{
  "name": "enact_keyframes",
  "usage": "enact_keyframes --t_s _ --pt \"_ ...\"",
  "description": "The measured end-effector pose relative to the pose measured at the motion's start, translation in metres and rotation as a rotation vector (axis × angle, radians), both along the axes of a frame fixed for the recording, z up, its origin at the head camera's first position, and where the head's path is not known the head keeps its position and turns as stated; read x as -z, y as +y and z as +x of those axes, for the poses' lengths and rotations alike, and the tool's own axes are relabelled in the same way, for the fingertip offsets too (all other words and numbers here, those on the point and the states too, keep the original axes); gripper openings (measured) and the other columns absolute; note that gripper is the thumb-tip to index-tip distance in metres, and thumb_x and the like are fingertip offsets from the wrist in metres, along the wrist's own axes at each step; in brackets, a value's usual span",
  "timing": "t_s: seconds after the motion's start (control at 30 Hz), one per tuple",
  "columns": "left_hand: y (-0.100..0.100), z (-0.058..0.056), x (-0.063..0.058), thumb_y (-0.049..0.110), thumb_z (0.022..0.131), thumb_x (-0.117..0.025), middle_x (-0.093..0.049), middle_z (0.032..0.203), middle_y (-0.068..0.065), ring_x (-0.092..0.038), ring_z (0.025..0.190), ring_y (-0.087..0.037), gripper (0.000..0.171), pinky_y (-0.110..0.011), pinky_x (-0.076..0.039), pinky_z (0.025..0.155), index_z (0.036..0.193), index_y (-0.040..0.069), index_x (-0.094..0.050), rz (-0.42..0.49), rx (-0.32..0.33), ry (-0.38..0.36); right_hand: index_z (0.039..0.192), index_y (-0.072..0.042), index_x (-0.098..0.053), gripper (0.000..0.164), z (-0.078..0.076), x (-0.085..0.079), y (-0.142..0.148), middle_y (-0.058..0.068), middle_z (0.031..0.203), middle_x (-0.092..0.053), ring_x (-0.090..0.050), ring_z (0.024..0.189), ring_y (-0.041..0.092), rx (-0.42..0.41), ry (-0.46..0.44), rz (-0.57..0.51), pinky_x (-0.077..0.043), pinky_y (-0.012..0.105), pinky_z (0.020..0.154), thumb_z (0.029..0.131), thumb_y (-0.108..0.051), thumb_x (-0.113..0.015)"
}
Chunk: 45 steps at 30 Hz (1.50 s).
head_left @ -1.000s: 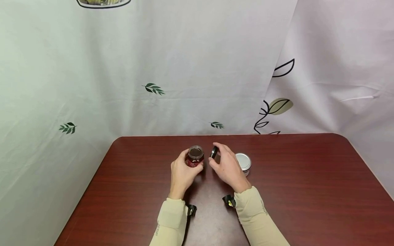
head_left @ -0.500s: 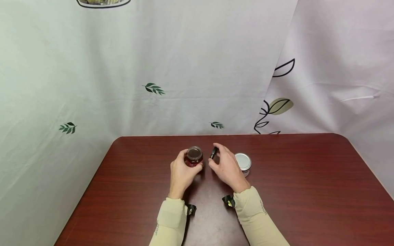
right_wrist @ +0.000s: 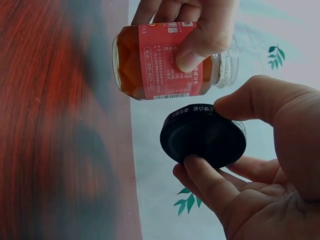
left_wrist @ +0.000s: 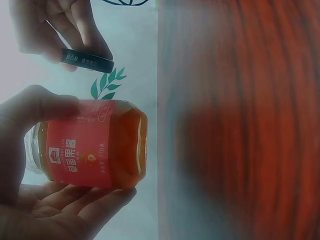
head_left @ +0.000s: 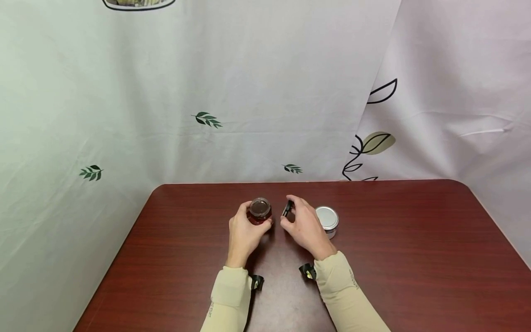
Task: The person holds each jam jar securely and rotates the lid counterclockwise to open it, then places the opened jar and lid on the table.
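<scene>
My left hand [head_left: 244,234] grips a small glass jam jar [left_wrist: 82,145] with a red label, its fingers on one side and the thumb on the other. The jar is upright, its glass mouth [right_wrist: 228,62] uncovered, and its base appears raised off the table. To its right, my right hand [head_left: 306,228] pinches a black jar lid [right_wrist: 202,132] between thumb and fingers. The lid is tilted on its edge, apart from the jar. Just beyond the right hand stands a round container [head_left: 327,218] with a silvery-white top, partly hidden by that hand.
Both hands are over a dark reddish wooden table [head_left: 186,240]. A pale cloth backdrop [head_left: 257,92] with leaf prints hangs behind the table's far edge. A small black wrist device [head_left: 308,271] sits at the right cuff and another wrist device [head_left: 257,282] at the left.
The jar has shifted slightly left and tipped a little, so more of its mouth faces the head view. The right hand with the lid has moved very slightly left and down.
</scene>
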State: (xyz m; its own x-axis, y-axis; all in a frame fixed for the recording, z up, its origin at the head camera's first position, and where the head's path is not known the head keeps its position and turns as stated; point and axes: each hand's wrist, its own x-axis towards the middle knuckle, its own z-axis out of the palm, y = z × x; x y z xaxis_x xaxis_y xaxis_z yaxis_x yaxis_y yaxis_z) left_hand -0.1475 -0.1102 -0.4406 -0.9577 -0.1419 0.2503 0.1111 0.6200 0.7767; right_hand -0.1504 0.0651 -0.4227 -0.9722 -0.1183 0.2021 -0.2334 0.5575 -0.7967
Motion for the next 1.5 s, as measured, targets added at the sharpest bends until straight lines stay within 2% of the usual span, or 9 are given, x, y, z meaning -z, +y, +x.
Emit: enact_keyframes --t_s 0.73,1.07,1.5 --pt "0.0 0.0 0.0 0.025 0.076 -0.087 -0.071 0.108 -0.011 -0.069 0.093 -0.024 0.064 -0.044 -0.055 0.08 0.13 0.004 -0.059 -0.013 -0.012 -0.033 0.139 0.006 -0.052 0.062 -0.002 0.005 -0.001 0.022 0.133 -0.057 -0.068 0.107 0.031 -0.005 -0.023 0.043 -0.056 0.038 0.086 0.082 -0.007 -0.074" --pt "0.0 0.001 -0.001 0.027 0.077 -0.086 -0.071 0.108 -0.012 -0.069 0.094 -0.024 0.065 -0.044 -0.055 0.081 0.13 0.004 -0.058 -0.012 -0.017 -0.052 0.134 0.009 -0.055 0.061 -0.004 0.007 -0.002 0.023 0.127 -0.06 -0.069 0.099 0.027 -0.003 0.011 0.093 -0.055 0.036 0.082 0.078 -0.004 -0.076" --pt "0.001 0.001 -0.002 0.027 0.076 -0.086 -0.071 0.109 -0.012 -0.069 0.097 -0.025 0.064 -0.045 -0.054 0.083 0.129 0.004 -0.058 -0.003 -0.03 -0.065 0.133 0.006 -0.057 0.059 -0.004 0.01 -0.004 0.02 0.126 -0.061 -0.068 0.093 0.024 0.005 -0.017 0.116 -0.054 0.038 0.079 0.079 -0.005 -0.079"
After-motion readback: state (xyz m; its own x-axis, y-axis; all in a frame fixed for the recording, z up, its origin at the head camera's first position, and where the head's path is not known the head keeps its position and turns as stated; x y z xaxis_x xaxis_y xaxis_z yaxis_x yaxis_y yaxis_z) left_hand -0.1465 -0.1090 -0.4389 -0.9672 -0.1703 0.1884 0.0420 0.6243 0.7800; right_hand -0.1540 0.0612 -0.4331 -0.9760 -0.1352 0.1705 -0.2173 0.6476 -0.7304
